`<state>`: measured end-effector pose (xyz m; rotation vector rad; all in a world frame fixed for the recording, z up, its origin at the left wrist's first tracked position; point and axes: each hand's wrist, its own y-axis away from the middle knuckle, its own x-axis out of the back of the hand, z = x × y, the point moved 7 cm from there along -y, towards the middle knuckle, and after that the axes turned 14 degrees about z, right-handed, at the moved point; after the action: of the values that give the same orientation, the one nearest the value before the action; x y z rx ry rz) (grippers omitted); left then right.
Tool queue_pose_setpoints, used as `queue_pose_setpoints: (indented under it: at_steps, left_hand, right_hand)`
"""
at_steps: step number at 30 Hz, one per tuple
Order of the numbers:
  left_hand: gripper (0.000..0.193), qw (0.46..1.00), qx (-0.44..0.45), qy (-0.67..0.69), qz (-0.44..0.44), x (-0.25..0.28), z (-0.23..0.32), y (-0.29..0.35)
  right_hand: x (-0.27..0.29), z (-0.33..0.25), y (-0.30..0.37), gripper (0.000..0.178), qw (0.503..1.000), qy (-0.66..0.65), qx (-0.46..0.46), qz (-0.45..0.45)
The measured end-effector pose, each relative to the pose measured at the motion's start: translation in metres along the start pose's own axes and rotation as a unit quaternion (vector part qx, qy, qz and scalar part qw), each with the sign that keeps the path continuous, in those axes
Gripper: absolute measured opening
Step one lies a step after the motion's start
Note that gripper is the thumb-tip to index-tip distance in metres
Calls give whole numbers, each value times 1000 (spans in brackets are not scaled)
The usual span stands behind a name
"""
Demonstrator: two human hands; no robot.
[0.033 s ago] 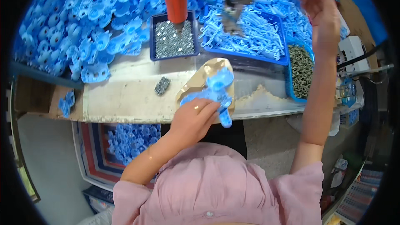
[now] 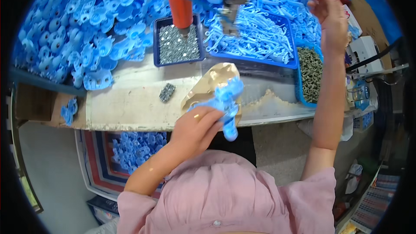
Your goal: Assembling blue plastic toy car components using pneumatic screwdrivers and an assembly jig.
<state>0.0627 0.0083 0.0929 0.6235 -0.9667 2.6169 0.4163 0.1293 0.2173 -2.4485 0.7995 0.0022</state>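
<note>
My left hand (image 2: 195, 128) is closed on a blue plastic toy part (image 2: 228, 104) at the table's front edge. The part is tilted, with one narrow end pointing toward me. Under and behind it lies a gold-tan moulded holder (image 2: 212, 80). My right hand (image 2: 330, 15) is raised at the far right, its fingers slightly bent and apart, with nothing seen in them. It is nearest the heap of small blue parts (image 2: 299, 11). An orange-red powered screwdriver (image 2: 180, 4) hangs upright over a dark blue tray (image 2: 157, 56) of small metal pieces.
A metal tool (image 2: 232, 4) stands above a blue tray (image 2: 255, 62) of thin blue parts. A light-blue basket (image 2: 300, 89) holds screws. Blue shells (image 2: 99, 13) heap up at the left. A small metal cluster (image 2: 167, 92) lies on the table; a striped bin (image 2: 93, 160) is below.
The blue toy part has tipped and come slightly toward me, off the gold-tan holder, in my left hand. My right hand stays raised, shifted only slightly.
</note>
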Motion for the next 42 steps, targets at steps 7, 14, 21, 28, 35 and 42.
queue_pose_setpoints:
  at_steps: [7, 14, 21, 28, 35, 42]
  left_hand:
    - [16, 972, 174, -68, -144, 138, 24, 6]
    - [56, 923, 215, -285, -146, 169, 23, 40]
    - [42, 958, 166, -96, -213, 64, 1, -15]
    - [45, 991, -7, -25, -129, -52, 13, -69]
    - [53, 991, -118, 54, -25, -83, 23, -61]
    - [43, 986, -124, -114, -9, -24, 26, -33]
  right_hand:
    - [63, 147, -37, 24, 902, 428, 41, -48]
    - [5, 203, -72, 36, 773, 599, 166, -125]
    - [29, 175, -70, 21, 786, 536, 232, -205]
    - [14, 59, 33, 15, 870, 308, 105, -370]
    - [-21, 44, 124, 18, 788, 119, -197, -571]
    - [-30, 173, -69, 40, 797, 544, 248, -86]
